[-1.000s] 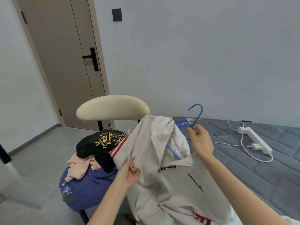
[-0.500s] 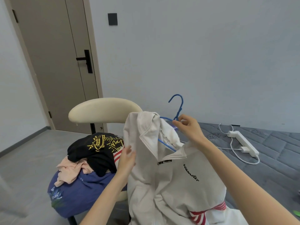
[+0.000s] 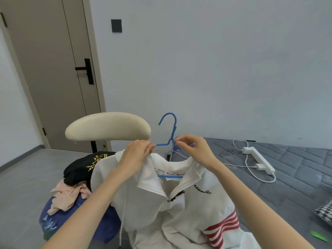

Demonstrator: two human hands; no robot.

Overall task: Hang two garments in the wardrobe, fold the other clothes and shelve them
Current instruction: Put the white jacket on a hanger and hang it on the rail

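We record a white jacket [image 3: 161, 209] of soft, fleecy knit, with a broad flat collar, a zip at the neck, black script on the chest and red-and-white ribbed stripes on one sleeve. It hangs on a thin blue hanger [image 3: 169, 139], whose hook stands upright above the collar and whose lower bar shows inside the neck opening.

Behind it stands a chair [image 3: 107, 126] with a smooth, cream, padded backrest shaped like a curved lozenge. On its seat lies a heap: a black garment [image 3: 79, 171] with a yellow print, a crumpled pink garment [image 3: 68, 196] and a blue garment [image 3: 59, 221] beneath.

To the right, a grey quilted mattress [image 3: 287, 186] bears a white power strip [image 3: 258, 159] and its cable. The wall is plain pale grey, the floor grey, and a taupe door [image 3: 48, 69] with a black handle stands at the left.

Our left hand [image 3: 136, 155] grips the jacket's collar at the hanger's left shoulder, fingers closed on the cloth. Our right hand [image 3: 194, 150] pinches the hanger just below the hook, thumb and forefinger narrow on the wire, above the right collar.
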